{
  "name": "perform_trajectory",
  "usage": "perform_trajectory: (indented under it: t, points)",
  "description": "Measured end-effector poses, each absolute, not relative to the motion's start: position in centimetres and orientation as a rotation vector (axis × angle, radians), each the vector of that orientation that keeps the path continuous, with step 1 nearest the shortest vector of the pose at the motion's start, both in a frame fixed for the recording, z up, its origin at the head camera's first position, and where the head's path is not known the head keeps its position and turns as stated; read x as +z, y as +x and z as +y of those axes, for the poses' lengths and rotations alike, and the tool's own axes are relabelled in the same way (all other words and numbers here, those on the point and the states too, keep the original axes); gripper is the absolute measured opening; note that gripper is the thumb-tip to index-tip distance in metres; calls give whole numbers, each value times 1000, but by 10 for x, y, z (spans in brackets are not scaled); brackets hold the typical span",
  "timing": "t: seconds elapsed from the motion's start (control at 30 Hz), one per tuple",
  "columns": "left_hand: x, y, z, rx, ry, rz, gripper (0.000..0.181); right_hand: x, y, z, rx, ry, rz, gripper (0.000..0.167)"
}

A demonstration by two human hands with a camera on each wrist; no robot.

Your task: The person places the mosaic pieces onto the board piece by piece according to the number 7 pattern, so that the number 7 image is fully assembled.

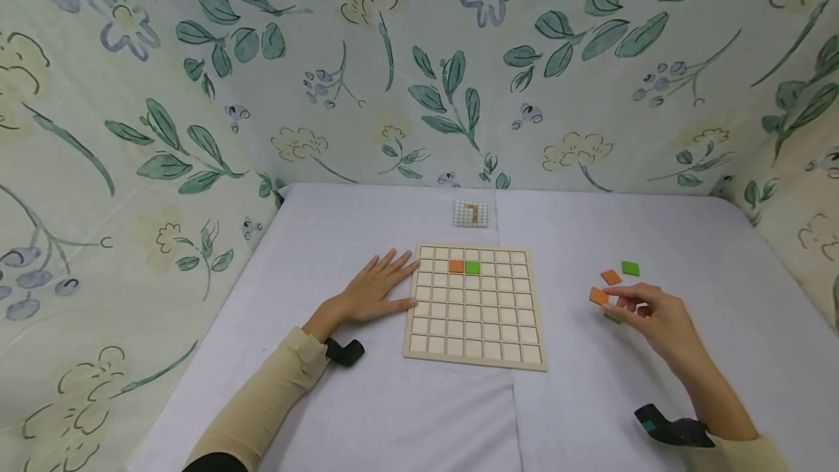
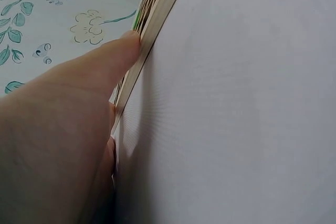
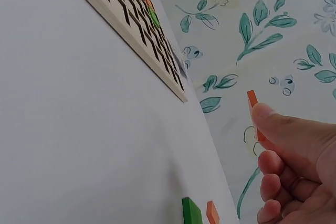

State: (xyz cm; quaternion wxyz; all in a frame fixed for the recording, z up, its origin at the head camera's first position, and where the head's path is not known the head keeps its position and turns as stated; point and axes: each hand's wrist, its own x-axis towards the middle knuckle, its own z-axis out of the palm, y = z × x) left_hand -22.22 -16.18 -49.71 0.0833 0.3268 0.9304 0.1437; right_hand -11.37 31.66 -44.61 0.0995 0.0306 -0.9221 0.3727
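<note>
I am pinching an orange tile (image 1: pixel 599 296) between the thumb and fingers of my right hand (image 1: pixel 665 323), holding it raised over the white surface (image 1: pixel 367 406), well to the right of the wooden board (image 1: pixel 473 310). My lower fingers are curling beneath it. Just beyond, a second orange tile (image 1: pixel 612 277) and a green tile (image 1: pixel 631 268) are lying loose, while another green tile (image 1: pixel 612 318) is showing partly from under my thumb. My left hand (image 1: pixel 370 295) is grasping nothing; its fingers are spreading out and touching the board's left edge. Inside the board, a third orange tile (image 1: pixel 456 266) and a third green tile (image 1: pixel 472 267) are sitting side by side in the second row from the far edge. Beyond the board, a small grid-patterned card (image 1: pixel 470 213) is lying near the floral cloth (image 1: pixel 367 175).
</note>
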Motion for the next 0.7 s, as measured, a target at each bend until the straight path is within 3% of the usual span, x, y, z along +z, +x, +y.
perform_trajectory:
  t: [0.7]
  points:
    - [-496, -222, -162, 437, 980, 2777, 83, -451, -169, 249, 1247, 279, -2705, 29]
